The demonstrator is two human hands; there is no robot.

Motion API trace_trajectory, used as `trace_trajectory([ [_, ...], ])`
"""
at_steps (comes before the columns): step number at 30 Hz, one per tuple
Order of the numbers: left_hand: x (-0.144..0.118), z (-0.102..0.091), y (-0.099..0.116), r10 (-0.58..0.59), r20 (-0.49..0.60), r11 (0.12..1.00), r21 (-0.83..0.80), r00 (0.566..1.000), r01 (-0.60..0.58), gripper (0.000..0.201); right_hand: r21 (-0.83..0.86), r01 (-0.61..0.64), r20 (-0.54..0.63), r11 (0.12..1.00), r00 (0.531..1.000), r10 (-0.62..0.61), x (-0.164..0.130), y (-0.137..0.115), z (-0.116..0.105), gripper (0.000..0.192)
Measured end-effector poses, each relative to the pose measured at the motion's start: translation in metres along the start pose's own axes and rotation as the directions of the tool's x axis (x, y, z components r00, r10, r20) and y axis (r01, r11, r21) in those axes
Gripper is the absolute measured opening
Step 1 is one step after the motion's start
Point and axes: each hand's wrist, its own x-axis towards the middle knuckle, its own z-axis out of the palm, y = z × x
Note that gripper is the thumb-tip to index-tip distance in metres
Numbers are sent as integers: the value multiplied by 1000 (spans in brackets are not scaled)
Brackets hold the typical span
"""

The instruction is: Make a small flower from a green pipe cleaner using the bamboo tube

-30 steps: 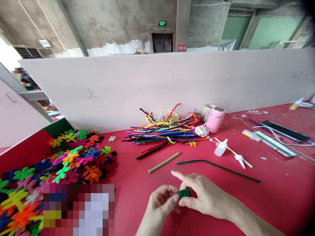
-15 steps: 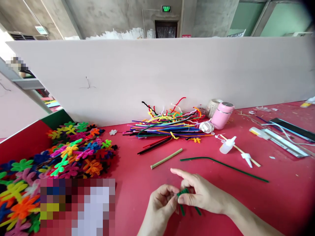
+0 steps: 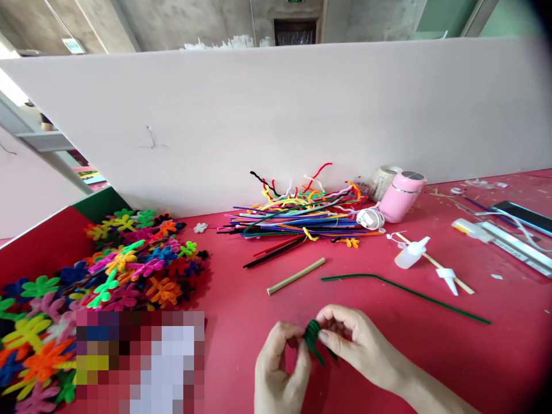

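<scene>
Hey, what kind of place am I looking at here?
Probably a craft workshop: a red table holds a bundle of colourful pipe cleaners, a heap of fuzzy flower shapes and a small white squeeze bottle.

Your coil (image 3: 312, 332) is deep green, striped by its parallel turns, and the bent stem (image 3: 431, 294) shares that dark green. You face a plain red tabletop (image 3: 235, 322) and a pale grey-white partition (image 3: 259, 121). Your bundle of stems (image 3: 297, 222) mixes purple, blue, yellow, black, red and orange; your flower pile (image 3: 123, 261) is a patchwork of orange, yellow, pink, blue and bright green. You have a pink flask (image 3: 400, 200) with a silvery band, a white cable (image 3: 371, 218) and a yellowish-green stick (image 3: 296, 276).
</scene>
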Motion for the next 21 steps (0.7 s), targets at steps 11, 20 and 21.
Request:
trace_trajectory([
  [11, -1, 2, -1, 273, 140, 930, 215, 952, -298, 39, -253, 145, 35, 957, 989, -141, -1, -5, -7, 9],
  [20, -2, 1, 1, 70, 116, 986, 142, 991, -86, 25, -232, 151, 0, 961, 988, -155, -3, -8, -5, 10],
  [21, -2, 2, 2, 22, 101, 995, 96, 995, -32, 22, -223, 146, -4, 964, 989, -151, -3, -9, -5, 11],
])
